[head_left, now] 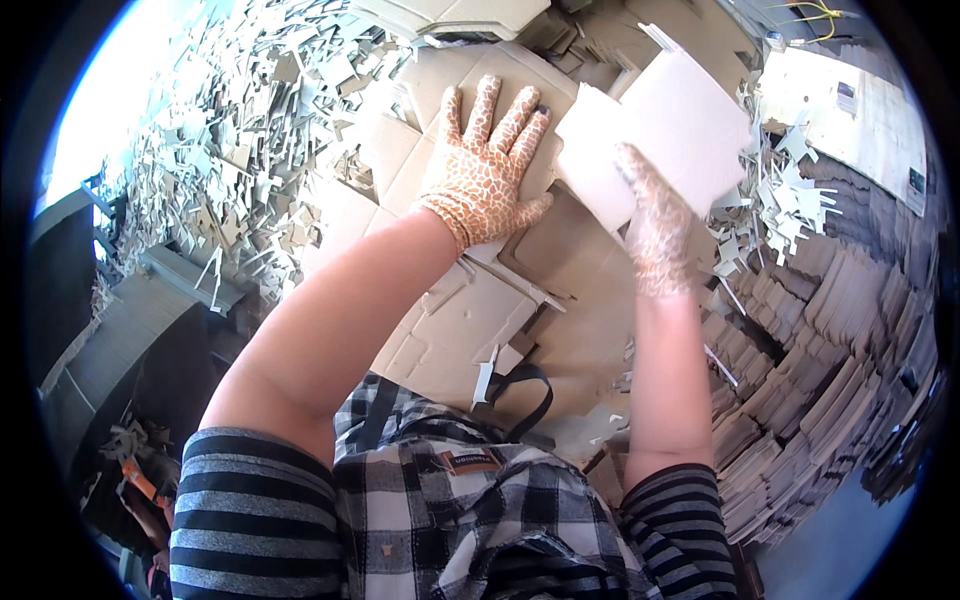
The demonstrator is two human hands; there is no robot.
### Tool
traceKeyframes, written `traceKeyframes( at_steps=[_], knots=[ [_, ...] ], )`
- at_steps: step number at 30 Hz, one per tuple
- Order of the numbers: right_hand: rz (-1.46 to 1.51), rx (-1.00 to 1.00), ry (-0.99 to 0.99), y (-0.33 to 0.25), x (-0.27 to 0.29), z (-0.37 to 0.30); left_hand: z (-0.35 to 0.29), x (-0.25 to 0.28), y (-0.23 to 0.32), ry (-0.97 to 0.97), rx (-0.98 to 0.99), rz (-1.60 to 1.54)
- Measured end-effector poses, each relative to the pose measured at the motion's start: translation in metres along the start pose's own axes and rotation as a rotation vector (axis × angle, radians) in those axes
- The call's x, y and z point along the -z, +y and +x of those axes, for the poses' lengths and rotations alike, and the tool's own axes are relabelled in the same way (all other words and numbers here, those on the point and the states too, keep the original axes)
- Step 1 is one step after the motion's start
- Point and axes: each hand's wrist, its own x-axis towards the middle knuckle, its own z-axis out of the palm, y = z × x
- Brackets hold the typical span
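Note:
My left hand [482, 165], in a tan-and-white patterned glove, lies flat with fingers spread on a brown die-cut cardboard sheet [425, 95]. A dark spot shows at one fingertip of that glove. To the right, my right hand [660, 225] wears a matching glove and is a little blurred. It grips a pale cardboard piece [685, 125] by its near edge, one digit on top and the other fingers hidden beneath. That piece is tilted above the brown cardboard. More flat cut cardboard [465, 320] lies nearer to me, below my left hand.
Heaped cardboard scraps [270, 130] cover the left side. Stacked cardboard sheets [830, 340] rise at the right, with a pale board [850, 120] behind them. A dark strap [538, 400] loops near my waist. Someone's arm [150, 520] shows at the lower left.

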Motion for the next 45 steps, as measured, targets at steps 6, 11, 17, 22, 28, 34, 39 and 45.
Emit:
traceKeyframes(
  at_steps=[6,11,17,22,28,34,39,45],
  knots=[
    [-0.048,0.269,-0.135,0.012,0.013,0.026,0.001,-0.002,-0.002,0.047,-0.025,-0.061],
    [1.211,0.033,-0.451,0.023,0.117,0.136,0.004,-0.001,0.002,0.041,-0.057,-0.082],
    [0.558,-0.003,0.135,-0.009,0.138,0.073,-0.001,-0.001,0.000,0.035,-0.034,-0.047],
    [0.670,-0.190,0.251,0.067,0.246,0.057,0.005,-0.002,0.005,0.061,-0.067,-0.026],
    [1.064,-0.131,0.261,0.123,0.277,-0.001,0.006,-0.001,0.007,0.051,-0.054,0.020],
    [-0.479,0.425,-0.058,0.049,0.066,-0.041,0.002,-0.001,0.006,0.033,-0.034,0.051],
    [-1.170,0.581,-0.181,0.041,0.037,-0.013,0.006,0.005,0.009,0.007,-0.029,0.056],
    [-1.103,0.850,-0.123,0.034,0.043,-0.020,0.005,0.006,0.006,-0.018,-0.012,0.039]
  ],
)
